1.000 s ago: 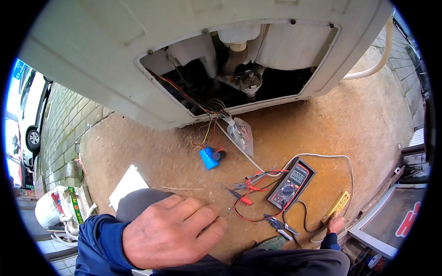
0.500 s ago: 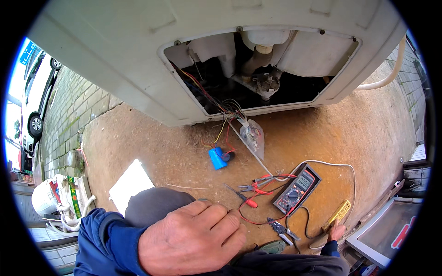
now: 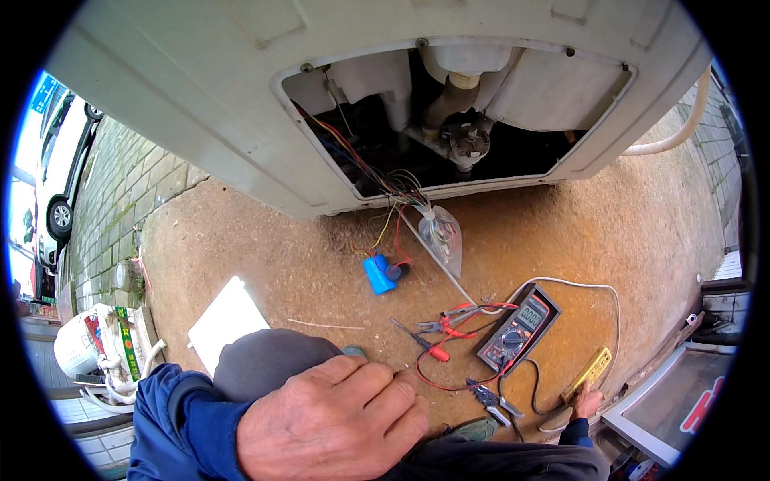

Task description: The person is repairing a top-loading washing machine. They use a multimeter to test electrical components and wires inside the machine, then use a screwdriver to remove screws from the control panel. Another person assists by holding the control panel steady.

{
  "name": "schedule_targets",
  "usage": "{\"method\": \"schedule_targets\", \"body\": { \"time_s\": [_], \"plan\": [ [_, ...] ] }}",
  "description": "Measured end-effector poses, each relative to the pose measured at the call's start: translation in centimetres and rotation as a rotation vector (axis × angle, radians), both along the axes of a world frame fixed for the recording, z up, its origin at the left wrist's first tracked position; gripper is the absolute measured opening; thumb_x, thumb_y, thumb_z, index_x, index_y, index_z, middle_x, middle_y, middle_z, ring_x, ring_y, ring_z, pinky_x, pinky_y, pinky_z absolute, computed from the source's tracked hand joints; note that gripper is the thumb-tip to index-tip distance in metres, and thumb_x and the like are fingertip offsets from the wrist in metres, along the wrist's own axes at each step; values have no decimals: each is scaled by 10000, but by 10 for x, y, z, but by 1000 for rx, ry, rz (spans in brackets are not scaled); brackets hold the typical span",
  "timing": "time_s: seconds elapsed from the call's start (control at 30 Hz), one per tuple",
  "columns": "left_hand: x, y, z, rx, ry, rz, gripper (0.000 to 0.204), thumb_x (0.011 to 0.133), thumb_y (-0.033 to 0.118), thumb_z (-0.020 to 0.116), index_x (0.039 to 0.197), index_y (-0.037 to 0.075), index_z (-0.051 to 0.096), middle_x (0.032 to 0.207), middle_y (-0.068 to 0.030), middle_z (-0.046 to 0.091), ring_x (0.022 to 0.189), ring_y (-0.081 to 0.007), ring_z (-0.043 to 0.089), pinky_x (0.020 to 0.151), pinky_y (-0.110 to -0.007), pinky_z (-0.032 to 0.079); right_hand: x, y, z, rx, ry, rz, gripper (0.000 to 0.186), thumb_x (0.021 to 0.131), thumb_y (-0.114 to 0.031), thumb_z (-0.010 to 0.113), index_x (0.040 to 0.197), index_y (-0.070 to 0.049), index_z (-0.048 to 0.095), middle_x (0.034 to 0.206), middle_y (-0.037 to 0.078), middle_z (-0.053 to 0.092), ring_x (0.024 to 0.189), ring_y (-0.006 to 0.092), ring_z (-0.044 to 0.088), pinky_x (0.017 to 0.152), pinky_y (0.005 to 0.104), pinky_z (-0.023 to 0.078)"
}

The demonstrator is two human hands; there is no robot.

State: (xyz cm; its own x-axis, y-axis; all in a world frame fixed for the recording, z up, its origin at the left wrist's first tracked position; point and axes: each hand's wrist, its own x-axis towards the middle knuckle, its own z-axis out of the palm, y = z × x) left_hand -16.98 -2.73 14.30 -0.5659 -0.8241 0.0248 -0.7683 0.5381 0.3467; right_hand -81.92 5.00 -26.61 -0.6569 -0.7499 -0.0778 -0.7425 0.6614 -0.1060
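Observation:
My left hand is in the lower middle beside my grey-clad knee, fingers curled, what is under them hidden. At lower right, my right hand grips the end of a yellow power strip with cords. Left of that lie a multimeter with red and black leads, pliers and a wire stripper. A white appliance has an open panel with pipes and a drain pump. Wires run from it to a bagged connector bundle and a blue capacitor.
A white panel lies left of my knee. A white bucket with hoses is at the far left, near brick paving and a parked car. A pale hose leaves the appliance's right; a framed board is at lower right.
Compared with a second ago, my view has shifted, so the scene sits further right; my left hand appears further right and slightly lower. My right hand stays on the yellow strip.

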Motion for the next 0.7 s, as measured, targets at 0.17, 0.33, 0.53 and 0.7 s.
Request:
{"method": "schedule_targets", "body": {
  "time_s": [0.17, 0.33, 0.53, 0.7],
  "plan": [
    [-1, 1, 1, 8, -15, 0, 330, 714, 148, 626, 1010, 5, 654, 920, -96, 602, 828, -251, 604, 697, -358, 515, 9, -4, 7, -29, 20, 24, 683, 976, -495, 683, 758, 148, 609, 767, 397, 616, 753, 542, 643, 695, 595, 465],
    [-4, -1, -5, 63, -128, -53, 296, 746, 177, 683, 1009, 43, 704, 1017, -99, 722, 898, -232, 727, 766, -312, 576, 11, -5, 11, -36, -16, 12, 667, 976, -476, 679, 769, 156, 629, 759, 394, 618, 740, 540, 647, 690, 600, 464],
    [-3, -1, -6, 63, -123, -53, 291, 747, 176, 682, 1005, 44, 707, 1029, -107, 733, 901, -232, 730, 750, -308, 574, 12, -5, 12, -14, 3, 28, 662, 970, -479, 672, 778, 154, 631, 791, 403, 626, 789, 555, 658, 706, 603, 472],
    [-3, -4, -6, 48, -134, -76, 292, 746, 169, 690, 1009, 41, 708, 1033, -107, 735, 899, -231, 729, 747, -315, 577, 12, -6, 13, 33, 6, 3, 667, 963, -492, 674, 800, 153, 633, 817, 412, 627, 828, 563, 662, 723, 604, 478]
  ]
}}
